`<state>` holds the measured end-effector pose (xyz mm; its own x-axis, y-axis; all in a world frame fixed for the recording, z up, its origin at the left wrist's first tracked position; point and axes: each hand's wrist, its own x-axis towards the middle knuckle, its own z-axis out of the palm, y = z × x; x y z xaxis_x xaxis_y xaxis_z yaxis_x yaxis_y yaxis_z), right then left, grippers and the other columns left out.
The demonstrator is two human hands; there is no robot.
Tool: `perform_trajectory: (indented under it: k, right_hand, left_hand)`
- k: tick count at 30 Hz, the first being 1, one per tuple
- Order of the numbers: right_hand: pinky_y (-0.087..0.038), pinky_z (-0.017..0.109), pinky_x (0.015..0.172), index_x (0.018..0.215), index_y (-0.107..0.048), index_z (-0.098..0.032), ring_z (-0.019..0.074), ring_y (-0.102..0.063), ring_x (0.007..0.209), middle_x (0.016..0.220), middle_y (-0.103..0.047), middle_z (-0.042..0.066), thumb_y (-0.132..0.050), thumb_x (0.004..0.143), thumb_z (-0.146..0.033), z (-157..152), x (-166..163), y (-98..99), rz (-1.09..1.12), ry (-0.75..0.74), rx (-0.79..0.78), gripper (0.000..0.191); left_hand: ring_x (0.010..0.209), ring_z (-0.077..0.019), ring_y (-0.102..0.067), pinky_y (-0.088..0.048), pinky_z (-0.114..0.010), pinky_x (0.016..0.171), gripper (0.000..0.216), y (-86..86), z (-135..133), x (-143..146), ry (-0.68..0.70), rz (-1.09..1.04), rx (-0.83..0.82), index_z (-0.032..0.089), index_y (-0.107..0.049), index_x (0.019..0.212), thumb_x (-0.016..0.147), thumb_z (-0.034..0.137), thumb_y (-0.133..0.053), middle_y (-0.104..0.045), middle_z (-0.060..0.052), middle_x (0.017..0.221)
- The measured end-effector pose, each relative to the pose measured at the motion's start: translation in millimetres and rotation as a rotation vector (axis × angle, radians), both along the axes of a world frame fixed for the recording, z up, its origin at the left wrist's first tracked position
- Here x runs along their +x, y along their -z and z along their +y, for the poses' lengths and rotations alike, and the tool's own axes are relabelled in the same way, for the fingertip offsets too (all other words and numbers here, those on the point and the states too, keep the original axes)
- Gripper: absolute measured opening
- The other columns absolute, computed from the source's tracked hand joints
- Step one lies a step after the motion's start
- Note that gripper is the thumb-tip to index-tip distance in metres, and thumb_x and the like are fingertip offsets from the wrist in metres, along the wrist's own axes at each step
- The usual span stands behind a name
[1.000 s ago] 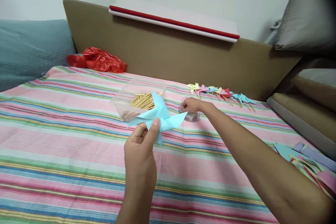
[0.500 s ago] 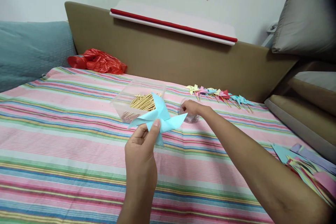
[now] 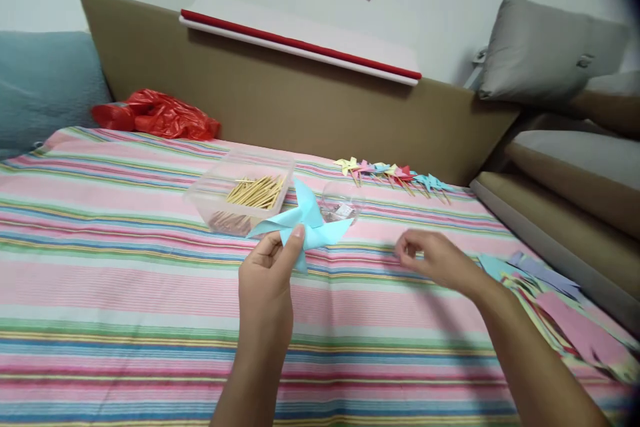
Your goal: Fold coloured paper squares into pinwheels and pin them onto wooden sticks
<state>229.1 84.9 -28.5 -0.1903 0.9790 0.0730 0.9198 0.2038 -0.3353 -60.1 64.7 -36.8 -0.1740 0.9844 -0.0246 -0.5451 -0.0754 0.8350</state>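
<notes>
My left hand (image 3: 270, 273) pinches a light blue paper pinwheel (image 3: 316, 235) at its centre, thumb on the front, and holds it above the striped cloth. To the right, my right hand (image 3: 435, 257) hangs over the cloth with thumb and fingertips brought together; whatever is between them, if anything, is too small to see. Behind the pinwheel stands a round clear tub (image 3: 343, 203) with small items in it that I cannot make out. A clear plastic box (image 3: 200, 197) beside it holds many thin wooden sticks (image 3: 256, 192).
Several finished pinwheels on sticks (image 3: 395, 173) lie in a row at the back right. Loose coloured paper pieces (image 3: 555, 307) are piled at the right, near stacked cushions (image 3: 545, 203). A red plastic bag (image 3: 160, 115) rests at the back left against a brown board (image 3: 300, 93).
My right hand has come out of the round tub and moved right and toward me, its fingertips together. My left hand still holds the pinwheel. The view has turned slightly right.
</notes>
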Motion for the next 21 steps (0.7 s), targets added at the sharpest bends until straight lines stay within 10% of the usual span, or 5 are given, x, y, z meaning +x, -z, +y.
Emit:
perform_trajectory:
  k: [12, 21]
  right_hand:
    - [-0.054, 0.042, 0.098, 0.127, -0.065, -0.020, 0.0260, -0.071, 0.114, 0.126, -0.074, 0.011, -0.043, 0.102, -0.032, -103.1, 27.7, 63.8, 0.176, 0.279, 0.160, 0.035]
    - [-0.061, 0.040, 0.081, 0.102, -0.072, -0.022, 0.0258, -0.072, 0.092, 0.099, -0.078, 0.007, -0.061, 0.096, -0.027, -113.4, 22.3, 76.6, 0.168, 0.304, 0.242, 0.013]
  left_hand:
    - [0.079, -0.0165, -0.052, -0.039, -0.027, 0.072, 0.024, 10.7, -3.3, 60.3, 0.190, 0.188, 0.014, 0.020, -0.072, 0.076, 0.076, 0.040, -0.085, -0.062, 0.001, 0.077]
    - [0.073, -0.0153, -0.050, -0.037, -0.027, 0.068, 0.026, 26.1, -13.8, 96.5, 0.310, 0.288, -0.020, 0.018, -0.070, 0.073, 0.079, 0.039, -0.084, -0.060, 0.002, 0.072]
